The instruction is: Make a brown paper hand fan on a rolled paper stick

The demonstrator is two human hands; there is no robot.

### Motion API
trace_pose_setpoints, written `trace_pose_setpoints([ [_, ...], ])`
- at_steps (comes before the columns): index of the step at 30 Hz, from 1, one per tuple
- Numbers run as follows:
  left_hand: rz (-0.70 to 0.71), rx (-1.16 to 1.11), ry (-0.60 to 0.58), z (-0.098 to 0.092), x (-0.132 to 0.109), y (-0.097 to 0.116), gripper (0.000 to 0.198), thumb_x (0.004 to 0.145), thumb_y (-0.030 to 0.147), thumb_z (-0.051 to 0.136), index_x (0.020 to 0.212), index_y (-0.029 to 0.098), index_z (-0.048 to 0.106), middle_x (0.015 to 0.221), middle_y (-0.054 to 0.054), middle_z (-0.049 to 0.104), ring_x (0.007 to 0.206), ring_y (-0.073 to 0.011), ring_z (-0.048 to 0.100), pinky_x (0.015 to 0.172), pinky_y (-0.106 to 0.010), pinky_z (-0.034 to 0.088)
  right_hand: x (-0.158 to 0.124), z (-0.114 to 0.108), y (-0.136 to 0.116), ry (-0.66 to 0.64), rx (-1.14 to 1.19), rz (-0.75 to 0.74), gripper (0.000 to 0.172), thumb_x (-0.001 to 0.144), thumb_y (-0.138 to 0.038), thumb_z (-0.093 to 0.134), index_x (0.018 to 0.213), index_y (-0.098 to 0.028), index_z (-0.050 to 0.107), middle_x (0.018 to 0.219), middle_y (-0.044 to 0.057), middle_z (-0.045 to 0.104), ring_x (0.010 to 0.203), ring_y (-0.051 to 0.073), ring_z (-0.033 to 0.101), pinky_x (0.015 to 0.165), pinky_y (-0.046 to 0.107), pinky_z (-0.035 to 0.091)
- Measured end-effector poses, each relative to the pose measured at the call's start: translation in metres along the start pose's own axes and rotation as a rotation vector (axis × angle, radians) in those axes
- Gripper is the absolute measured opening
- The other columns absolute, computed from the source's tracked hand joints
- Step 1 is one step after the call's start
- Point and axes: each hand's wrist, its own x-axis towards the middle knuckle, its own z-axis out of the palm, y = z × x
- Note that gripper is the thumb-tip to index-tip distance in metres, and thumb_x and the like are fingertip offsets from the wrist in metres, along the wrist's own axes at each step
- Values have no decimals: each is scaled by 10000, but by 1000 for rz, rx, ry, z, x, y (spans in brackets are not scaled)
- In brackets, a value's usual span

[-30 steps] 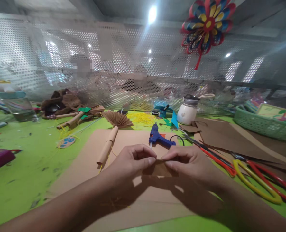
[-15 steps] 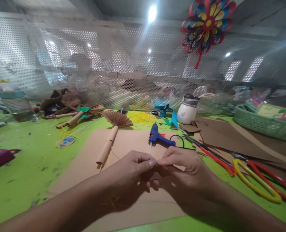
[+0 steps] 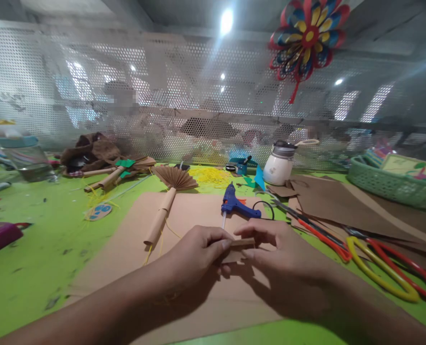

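My left hand (image 3: 202, 250) pinches a small folded piece of brown paper (image 3: 243, 243) between thumb and fingers, above a large tan paper sheet (image 3: 126, 268). My right hand (image 3: 282, 249) is around the free right end of the piece, with its thumb and forefinger apart. Whether a fingertip touches the paper I cannot tell. Just beyond the hands lies a blue glue gun (image 3: 234, 201) with a white glue stick in its back end. Left of it lies a rolled paper tube (image 3: 159, 218) with a pleated paper fan (image 3: 176, 178) at its top and yellow strands below.
Red-handled scissors (image 3: 324, 239) and larger yellow-and-red-handled scissors (image 3: 381, 268) lie at right, near brown paper sheets (image 3: 342, 201). A green basket (image 3: 392, 184), a white bottle (image 3: 279, 165) and yellow shreds (image 3: 211, 176) stand or lie farther back. A perforated screen (image 3: 162, 96) rises behind.
The right hand's pinch has loosened, its thumb and forefinger spreading apart. The folded paper piece now shows between the hands. The left hand keeps its pinch.
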Motion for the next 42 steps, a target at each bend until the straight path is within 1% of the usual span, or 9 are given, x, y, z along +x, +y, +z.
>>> trace_pose_setpoints([
  [4, 85, 316, 62, 0, -5, 8, 234, 855, 295, 493, 765, 149, 652, 722, -21, 617, 684, -138, 512, 651, -245, 418, 1, 1, 1, 8, 73, 90, 120, 810, -263, 622, 831, -161, 680, 799, 49, 689, 730, 160, 620, 637, 254, 490],
  [8, 108, 444, 34, 0, -11, 19, 247, 869, 279, 454, 877, 165, 674, 814, -31, 645, 743, -147, 518, 667, -240, 409, 2, 1, -2, 61, 28, 137, 131, 791, -263, 633, 717, -165, 678, 706, 22, 672, 670, 133, 600, 582, 220, 456],
  [10, 104, 432, 24, -1, -11, 22, 248, 865, 271, 454, 903, 161, 673, 838, -40, 649, 754, -150, 524, 676, -245, 407, 2, 1, -3, 78, 19, 139, 118, 780, -246, 636, 709, -165, 684, 704, 21, 673, 666, 131, 598, 575, 216, 450],
  [16, 89, 249, 40, -3, -3, 11, 235, 833, 283, 480, 733, 132, 632, 661, -12, 563, 647, -132, 496, 632, -254, 398, 2, -1, 0, 188, -86, 60, 112, 744, -155, 606, 666, -168, 686, 655, 18, 647, 616, 125, 569, 546, 220, 434],
  [20, 47, 113, 77, 1, 0, 5, 224, 829, 290, 480, 754, 135, 623, 639, -4, 542, 606, -125, 487, 592, -250, 392, 3, -3, 1, 201, -85, 14, 128, 731, -130, 587, 644, -176, 667, 642, 12, 629, 589, 122, 556, 533, 228, 429],
  [23, 61, 342, 118, 3, -6, 11, 215, 832, 247, 472, 743, 144, 638, 659, -10, 572, 621, -126, 483, 592, -240, 371, 4, -5, 0, 198, -89, 6, 130, 723, -125, 589, 632, -177, 666, 628, 13, 625, 588, 125, 553, 545, 237, 435],
  [28, 244, 724, 113, 7, -21, 25, 223, 863, 173, 413, 788, 177, 623, 729, -2, 610, 623, -114, 462, 592, -234, 323, 3, -6, 0, 189, -99, 42, 134, 734, -133, 586, 639, -175, 671, 643, 22, 636, 614, 131, 556, 561, 238, 434],
  [35, 224, 833, 137, 5, -22, 23, 218, 873, 185, 425, 780, 179, 622, 681, 1, 606, 581, -112, 466, 541, -233, 288, 3, -7, 2, 163, -138, 25, 126, 738, -151, 591, 649, -164, 678, 655, 23, 632, 623, 133, 551, 580, 248, 419],
  [42, 205, 866, 141, 7, -25, 23, 245, 886, 208, 407, 695, 180, 558, 595, 21, 542, 505, -97, 408, 490, -234, 249, 3, -11, 4, 123, -87, 38, 146, 745, -195, 604, 609, -170, 649, 566, -2, 572, 539, 110, 488, 504, 234, 365],
])
